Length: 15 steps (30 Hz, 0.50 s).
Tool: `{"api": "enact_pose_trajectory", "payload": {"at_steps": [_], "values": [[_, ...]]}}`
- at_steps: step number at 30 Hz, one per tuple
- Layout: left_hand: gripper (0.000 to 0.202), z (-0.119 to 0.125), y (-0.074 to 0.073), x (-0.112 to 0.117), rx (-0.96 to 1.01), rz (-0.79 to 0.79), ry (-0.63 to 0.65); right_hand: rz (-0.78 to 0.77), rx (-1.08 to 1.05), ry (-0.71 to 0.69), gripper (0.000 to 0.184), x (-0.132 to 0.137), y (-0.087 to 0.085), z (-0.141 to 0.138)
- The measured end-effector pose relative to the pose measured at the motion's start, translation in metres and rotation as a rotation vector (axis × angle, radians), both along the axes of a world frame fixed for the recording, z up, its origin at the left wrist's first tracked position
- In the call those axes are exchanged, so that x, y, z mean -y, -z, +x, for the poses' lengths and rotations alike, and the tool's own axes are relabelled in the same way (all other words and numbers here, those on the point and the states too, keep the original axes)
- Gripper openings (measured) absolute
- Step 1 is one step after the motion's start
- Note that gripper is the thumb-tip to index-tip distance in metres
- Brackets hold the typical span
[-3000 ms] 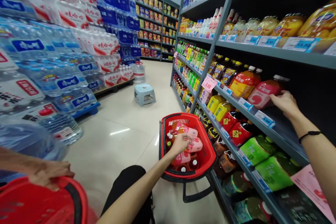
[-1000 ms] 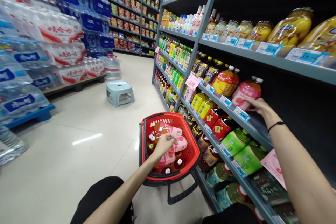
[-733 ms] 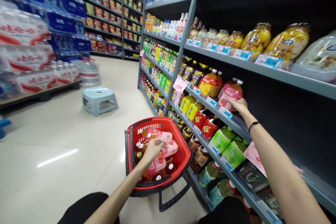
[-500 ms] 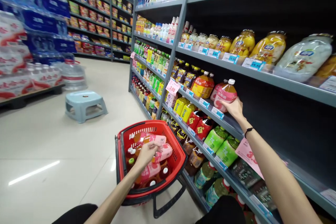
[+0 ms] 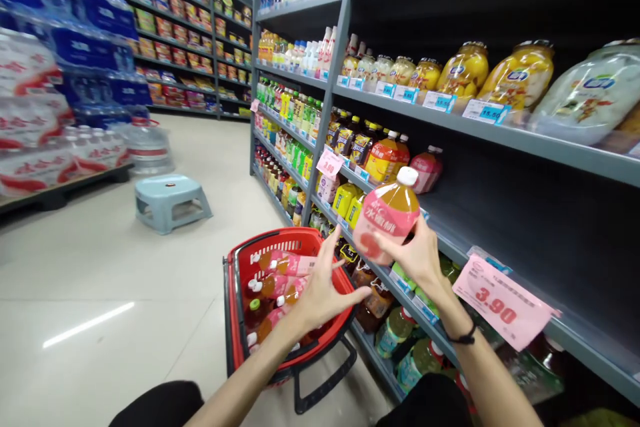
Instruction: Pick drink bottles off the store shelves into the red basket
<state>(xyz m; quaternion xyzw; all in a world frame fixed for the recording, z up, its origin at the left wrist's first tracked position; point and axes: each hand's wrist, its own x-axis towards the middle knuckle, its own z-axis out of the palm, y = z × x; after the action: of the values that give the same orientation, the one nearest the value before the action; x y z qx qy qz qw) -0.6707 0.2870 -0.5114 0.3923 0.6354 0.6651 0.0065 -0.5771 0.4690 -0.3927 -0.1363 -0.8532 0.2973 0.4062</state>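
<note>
My right hand [image 5: 417, 253] is closed round a peach drink bottle [image 5: 387, 213] with a pink label and a white cap. The bottle is off the shelf, nearly upright and tilted a little, in front of the rack. My left hand [image 5: 325, 290] is open over the right side of the red shopping basket [image 5: 295, 235], thumb and fingers spread towards the bottle but apart from it. Several similar pink-labelled bottles [image 5: 280, 285] lie in the basket, along with a green-capped one [image 5: 255, 310]. My left forearm hides part of the basket's contents.
Another pink-labelled bottle [image 5: 427, 170] stands on the shelf behind. Large fruit jars [image 5: 520, 73] line the shelf above. A pink price card [image 5: 505, 300] juts from the shelf edge. On the floor are a light blue stool [image 5: 173, 200] and stacked drink packs [image 5: 35, 120].
My right hand has brought the bottle off the shelf, towards me and left. My left hand has risen from the bottles in the basket and opened towards it.
</note>
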Motion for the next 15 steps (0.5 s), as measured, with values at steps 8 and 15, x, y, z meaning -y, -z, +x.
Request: {"api": "enact_pose_trajectory", "payload": {"at_steps": [8, 15], "values": [[0.131, 0.005, 0.021, 0.001, 0.18, 0.04, -0.028, -0.049, 0.068, -0.086, 0.075, 0.053, 0.055, 0.002], [0.101, -0.009, 0.006, 0.03, 0.157, 0.004, 0.274, -0.331, -0.09, -0.473, 0.089, 0.008, 0.092, 0.003]]}}
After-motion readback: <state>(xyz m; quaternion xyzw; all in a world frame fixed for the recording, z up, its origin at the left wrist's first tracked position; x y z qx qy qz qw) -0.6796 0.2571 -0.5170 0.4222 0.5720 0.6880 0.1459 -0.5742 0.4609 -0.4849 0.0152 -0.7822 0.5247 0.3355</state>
